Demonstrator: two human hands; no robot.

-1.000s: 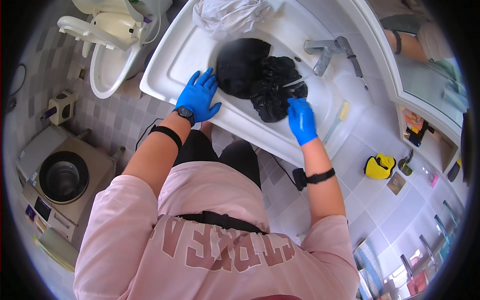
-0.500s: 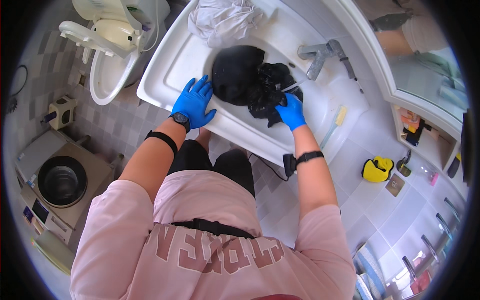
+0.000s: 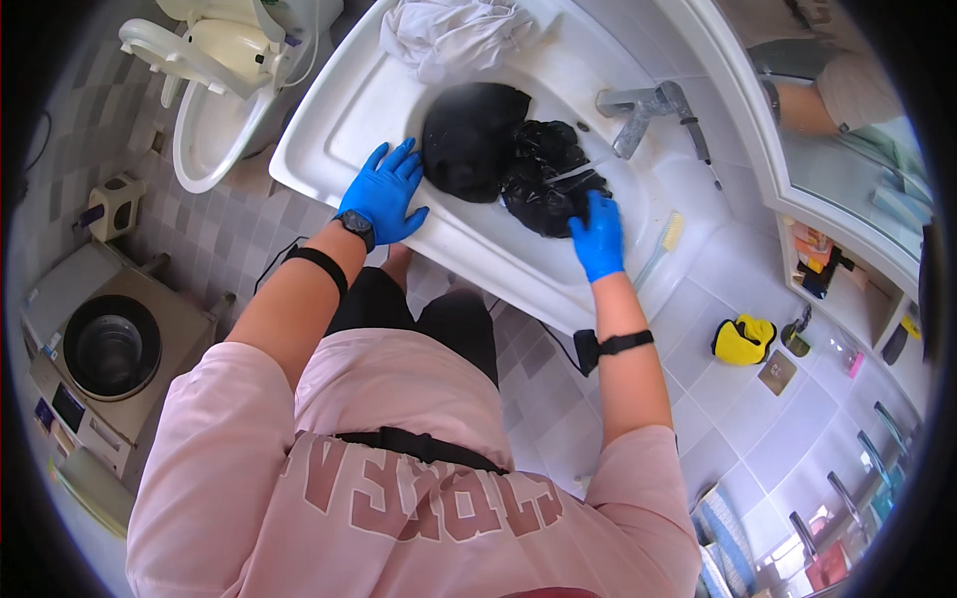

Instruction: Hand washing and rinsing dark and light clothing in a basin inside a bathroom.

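1. Black wet clothing (image 3: 508, 159) lies heaped in the white sink (image 3: 339, 110), just below the grey tap (image 3: 643, 110).
2. Right hand (image 3: 598, 237), blue-gloved, curls closed on the heap's near edge.
3. Left hand (image 3: 389, 194), fingers spread flat, rests on the sink rim, touching the heap's left side and gripping nothing.

At upper centre, we are resting our left hand (image 3: 387, 194) on the white sink (image 3: 344, 110) rim while our right hand (image 3: 598, 237) is gripping wet black cloth (image 3: 508, 159).

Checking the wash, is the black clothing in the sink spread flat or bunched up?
Bunched up: the black clothing lies in crumpled mounds in the sink, under the right hand.
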